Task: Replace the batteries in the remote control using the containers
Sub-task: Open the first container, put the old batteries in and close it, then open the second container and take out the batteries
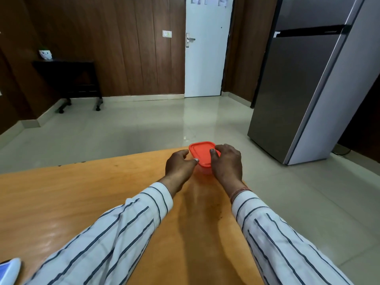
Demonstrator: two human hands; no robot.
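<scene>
A small container with an orange lid (pixel 201 153) stands near the far edge of the wooden table (pixel 72 202). My left hand (pixel 179 166) grips its left side, thumb and fingers against the rim. My right hand (pixel 226 163) holds the right side, with the thumb pressed on top of the lid. The lid sits on the container. What is inside is hidden. At the bottom left corner lies a white and blue object (pixel 9 269), only partly in view; I cannot tell whether it is the remote.
The table's far edge runs just behind the container, with tiled floor beyond. A grey fridge (pixel 304 83) stands at the right. A white door (pixel 205 48) is straight ahead, and a dark side table (pixel 67 79) stands at the left wall.
</scene>
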